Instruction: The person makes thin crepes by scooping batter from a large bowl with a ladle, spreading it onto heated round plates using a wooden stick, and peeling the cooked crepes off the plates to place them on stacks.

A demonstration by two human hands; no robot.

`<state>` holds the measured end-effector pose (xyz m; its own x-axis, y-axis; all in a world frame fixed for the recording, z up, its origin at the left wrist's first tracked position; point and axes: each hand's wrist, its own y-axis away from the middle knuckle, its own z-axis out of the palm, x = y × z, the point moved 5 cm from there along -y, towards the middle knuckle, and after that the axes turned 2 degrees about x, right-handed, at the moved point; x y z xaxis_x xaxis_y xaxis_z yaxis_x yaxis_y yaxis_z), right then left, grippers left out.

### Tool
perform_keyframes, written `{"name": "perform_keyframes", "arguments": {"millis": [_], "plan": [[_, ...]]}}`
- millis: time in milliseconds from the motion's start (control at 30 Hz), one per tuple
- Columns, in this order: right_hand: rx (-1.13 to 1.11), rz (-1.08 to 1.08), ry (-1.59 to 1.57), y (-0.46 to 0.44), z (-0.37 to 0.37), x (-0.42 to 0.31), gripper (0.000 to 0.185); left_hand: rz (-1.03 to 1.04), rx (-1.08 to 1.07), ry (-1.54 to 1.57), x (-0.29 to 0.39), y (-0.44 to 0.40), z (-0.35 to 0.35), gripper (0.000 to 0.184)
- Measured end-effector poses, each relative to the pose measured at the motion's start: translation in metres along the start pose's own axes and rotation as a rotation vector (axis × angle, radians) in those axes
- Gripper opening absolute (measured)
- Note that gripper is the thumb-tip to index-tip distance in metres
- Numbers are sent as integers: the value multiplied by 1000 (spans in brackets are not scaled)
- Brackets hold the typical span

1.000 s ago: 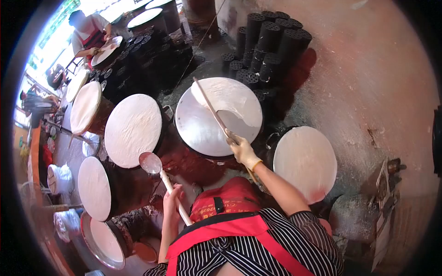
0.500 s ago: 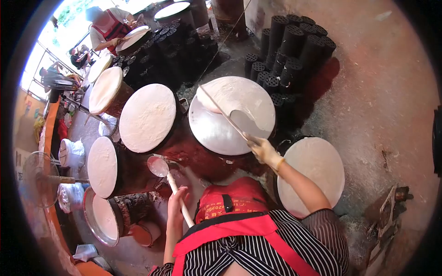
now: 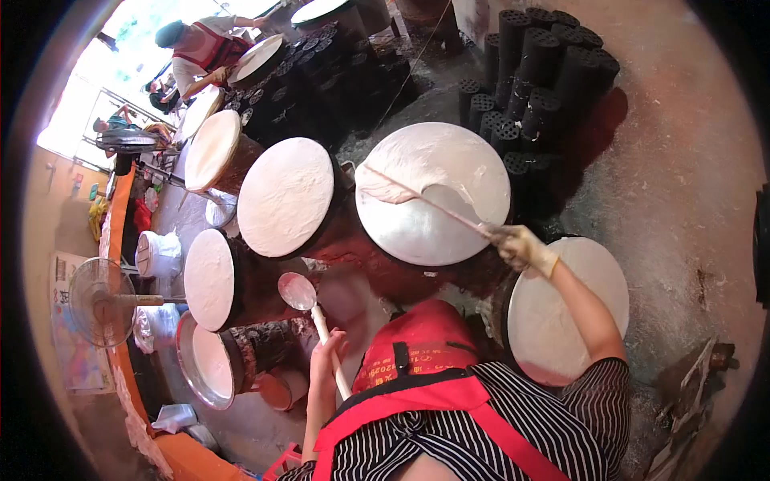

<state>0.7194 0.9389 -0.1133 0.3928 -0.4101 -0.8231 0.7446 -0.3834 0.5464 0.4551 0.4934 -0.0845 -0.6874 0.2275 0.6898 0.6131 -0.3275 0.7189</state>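
A long thin wooden stick point(image 3: 461, 213) is held at its near end by my right hand point(image 3: 523, 248), which wears a pale glove. The stick slants across a round griddle point(image 3: 417, 240), its far part in white batter point(image 3: 449, 152). Batter covers the griddle's far and right parts and reaches the left; bare metal shows in the middle and near side. Closed round the handle of a ladle point(image 3: 297, 291) is my bare left hand point(image 3: 327, 357). The ladle's bowl, coated in white batter, is held near the griddle's left front.
White-coated round griddles point(image 3: 286, 197) stand left and right point(image 3: 569, 313). A batter basin point(image 3: 210, 361) is at lower left, near a fan point(image 3: 103, 301). Perforated black coal cylinders point(image 3: 537, 64) are stacked behind. A person point(image 3: 210, 52) works at the far left.
The view has shifted, moving the scene rightward. My right hand has moved outward to the right, and the stick's far end has swung nearer along the griddle's left side. The ladle stays in my left hand.
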Motion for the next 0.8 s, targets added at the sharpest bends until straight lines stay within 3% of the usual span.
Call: {"name": "perform_keyframes", "arguments": {"millis": [133,167,267,367,433,500,567,600,633,700,800], "plan": [[306,-138,5,-33,9,-45,41,-25,51,-54,0,15,-3,33],[256,-203,34,-52,21,-39,42,-27,52,-63,0,16,-3,33],[15,-21,105,2,54,-19,44,-13,29,-88,10,10,-2,33],[22,5,-78,68,44,45,38,-19,-33,-114,20,-4,-2,35],[162,-37,-196,78,36,88,38,-60,-97,-240,29,-10,2,34],[424,4,-167,102,81,40,34,-70,-180,-256,34,-24,1,26],[565,-125,-113,62,96,80,32,-47,-210,-338,50,-26,5,32],[395,-260,-166,48,108,105,34,-49,-233,-360,55,-33,-2,32],[296,-21,-277,89,147,80,37,-18,-305,-381,62,-43,-6,35],[381,-101,-324,123,184,103,40,7,-410,-400,71,-66,-21,39],[497,-82,-432,158,221,204,35,43,-484,-471,79,-104,-59,35]]}}
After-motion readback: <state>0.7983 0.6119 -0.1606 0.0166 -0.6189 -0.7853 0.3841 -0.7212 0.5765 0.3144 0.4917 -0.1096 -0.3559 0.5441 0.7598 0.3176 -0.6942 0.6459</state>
